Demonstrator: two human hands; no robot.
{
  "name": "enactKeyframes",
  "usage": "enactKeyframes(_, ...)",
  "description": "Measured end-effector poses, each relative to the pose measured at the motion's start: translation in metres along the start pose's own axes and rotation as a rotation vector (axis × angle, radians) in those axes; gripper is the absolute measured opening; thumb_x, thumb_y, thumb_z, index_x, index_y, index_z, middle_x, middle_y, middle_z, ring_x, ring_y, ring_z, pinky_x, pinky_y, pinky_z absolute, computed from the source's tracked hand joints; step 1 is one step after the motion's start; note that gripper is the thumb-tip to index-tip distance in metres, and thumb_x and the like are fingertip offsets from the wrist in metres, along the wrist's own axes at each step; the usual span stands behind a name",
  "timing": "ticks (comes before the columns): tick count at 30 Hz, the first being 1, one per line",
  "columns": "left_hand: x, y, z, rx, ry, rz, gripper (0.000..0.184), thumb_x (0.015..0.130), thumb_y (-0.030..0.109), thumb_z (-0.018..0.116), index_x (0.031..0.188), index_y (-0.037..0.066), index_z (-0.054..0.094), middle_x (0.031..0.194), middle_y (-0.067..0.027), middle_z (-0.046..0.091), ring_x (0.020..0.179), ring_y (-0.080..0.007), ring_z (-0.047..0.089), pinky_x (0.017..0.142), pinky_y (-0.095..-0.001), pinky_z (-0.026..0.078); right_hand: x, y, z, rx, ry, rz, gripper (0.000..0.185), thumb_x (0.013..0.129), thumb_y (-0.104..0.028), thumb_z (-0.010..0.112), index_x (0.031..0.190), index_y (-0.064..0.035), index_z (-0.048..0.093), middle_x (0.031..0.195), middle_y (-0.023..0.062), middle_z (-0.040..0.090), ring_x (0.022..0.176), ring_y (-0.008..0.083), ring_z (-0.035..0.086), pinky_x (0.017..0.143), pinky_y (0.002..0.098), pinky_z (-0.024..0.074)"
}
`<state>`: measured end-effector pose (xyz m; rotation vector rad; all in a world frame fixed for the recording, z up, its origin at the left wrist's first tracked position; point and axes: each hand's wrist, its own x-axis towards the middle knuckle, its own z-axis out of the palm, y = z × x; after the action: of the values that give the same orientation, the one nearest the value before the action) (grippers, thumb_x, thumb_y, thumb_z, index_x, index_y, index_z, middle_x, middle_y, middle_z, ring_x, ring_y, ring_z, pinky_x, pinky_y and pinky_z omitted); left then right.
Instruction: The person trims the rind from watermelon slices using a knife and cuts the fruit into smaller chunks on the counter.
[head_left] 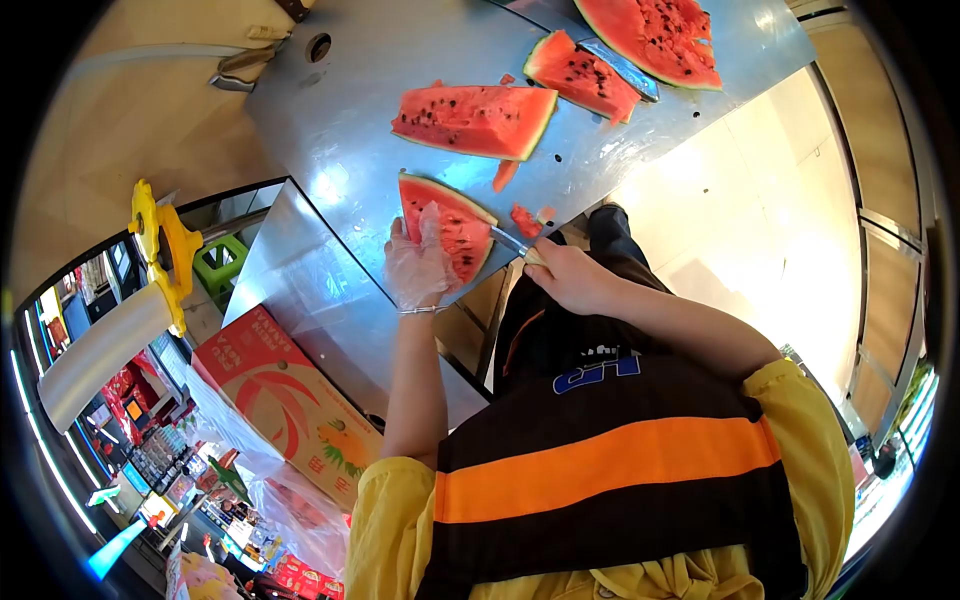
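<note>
A watermelon wedge (462,222) with red flesh and black seeds lies near the close edge of the metal table. My left hand (415,268), in a clear plastic glove, grips its left end, with some glove film over the flesh. My bare right hand (572,278) is closed around the pale handle of a knife (510,242). The knife's blade meets the right side of the wedge; its tip is hard to make out. Just beyond lies a larger watermelon piece (470,120). Scraps of red flesh (524,220) sit to the right of the wedge.
Farther right on the metal table (350,90) are a smaller watermelon piece (580,75), a shiny blade-like strip (622,68) and a big watermelon piece (665,45). A red fruit carton (285,395), a yellow-ended roll (105,355) and a green stool (220,264) stand left.
</note>
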<state>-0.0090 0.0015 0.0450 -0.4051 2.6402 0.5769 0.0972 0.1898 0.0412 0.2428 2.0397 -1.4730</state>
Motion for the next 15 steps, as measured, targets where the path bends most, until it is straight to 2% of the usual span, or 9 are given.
enactKeyframes(1, -0.004, 0.002, 0.003, 0.034, 0.119, 0.062, 0.082, 0.079, 0.065, 0.048, 0.129, 0.001, 0.043, 0.117, -0.0269, 0.05, 0.107, -0.0408, 0.051, 0.09, -0.0424, 0.041, 0.003, 0.008, 0.006, 0.026, 0.018, -0.027, 0.031, 0.089, -0.024, 0.051, 0.093, 0.0062, 0.045, 0.083, 0.0279, 0.057, 0.082, 0.0432, 0.058, 0.072, 0.0476, 0.0439)
enactKeyframes(2, -0.004, 0.001, 0.005, 0.029, 0.12, 0.061, 0.082, 0.079, 0.065, 0.048, 0.129, 0.001, 0.043, 0.117, -0.0269, 0.05, 0.107, -0.0408, 0.051, 0.09, -0.0424, 0.041, 0.005, 0.015, 0.011, 0.052, 0.037, -0.052, 0.031, 0.089, -0.024, 0.051, 0.093, 0.0061, 0.044, 0.083, 0.0282, 0.057, 0.082, 0.0436, 0.057, 0.072, 0.0478, 0.0437)
enactKeyframes(4, -0.005, -0.005, 0.012, -0.188, 0.086, 0.003, 0.078, 0.082, 0.061, 0.048, 0.127, -0.002, 0.043, 0.123, -0.0263, 0.045, 0.11, -0.0383, 0.05, 0.09, -0.0394, 0.041, 0.013, 0.012, 0.023, 0.043, 0.034, -0.08, 0.031, 0.089, -0.024, 0.051, 0.094, 0.0058, 0.043, 0.083, 0.0283, 0.056, 0.083, 0.0441, 0.057, 0.071, 0.0482, 0.0436)
enactKeyframes(8, -0.015, -0.009, 0.02, -0.294, -0.002, 0.01, 0.073, 0.084, 0.056, 0.049, 0.125, -0.004, 0.043, 0.114, -0.0227, 0.051, 0.109, -0.0347, 0.05, 0.089, -0.0365, 0.042, 0.018, 0.011, 0.039, 0.034, 0.015, -0.102, 0.029, 0.089, -0.023, 0.05, 0.094, 0.0041, 0.04, 0.084, 0.0285, 0.056, 0.082, 0.045, 0.056, 0.069, 0.0491, 0.0438)
enactKeyframes(9, -0.023, 0.004, 0.016, -0.602, -0.014, -0.107, 0.069, 0.085, 0.054, 0.048, 0.123, -0.003, 0.043, 0.108, -0.0202, 0.053, 0.101, -0.0321, 0.052, 0.086, -0.0355, 0.043, 0.015, 0.01, 0.038, 0.006, 0.018, -0.088, 0.029, 0.089, -0.023, 0.05, 0.094, 0.0036, 0.04, 0.083, 0.028, 0.057, 0.08, 0.0446, 0.057, 0.068, 0.0493, 0.0443)
enactKeyframes(11, -0.024, 0.004, 0.02, -0.913, -0.025, -0.232, 0.064, 0.086, 0.051, 0.048, 0.122, -0.002, 0.044, 0.103, -0.0177, 0.055, 0.093, -0.0294, 0.055, 0.084, -0.0344, 0.044, 0.012, 0.014, 0.035, -0.092, 0.023, -0.076, 0.029, 0.089, -0.023, 0.05, 0.095, 0.0031, 0.039, 0.08, 0.0272, 0.057, 0.077, 0.0441, 0.057, 0.067, 0.0498, 0.0448)
enactKeyframes(13, -0.018, -0.003, 0.031, -0.979, 0.104, -0.164, 0.062, 0.088, 0.052, 0.046, 0.119, -0.002, 0.045, 0.093, -0.0139, 0.056, 0.074, -0.0254, 0.054, 0.08, -0.0306, 0.046, 0.012, 0.02, 0.034, -0.198, 0.028, -0.069, 0.03, 0.089, -0.024, 0.051, 0.096, 0.0026, 0.039, 0.078, 0.0263, 0.058, 0.074, 0.0436, 0.058, 0.065, 0.0503, 0.0453)
enactKeyframes(15, -0.022, -0.003, 0.031, -1.046, 0.093, -0.198, 0.063, 0.088, 0.053, 0.046, 0.119, -0.002, 0.045, 0.092, -0.0138, 0.056, 0.069, -0.0245, 0.054, 0.075, -0.0298, 0.047, 0.016, 0.03, 0.035, -0.26, 0.104, -0.178, 0.03, 0.088, -0.024, 0.051, 0.098, 0.0019, 0.039, 0.075, 0.0252, 0.058, 0.07, 0.0428, 0.058, 0.063, 0.0512, 0.0458)
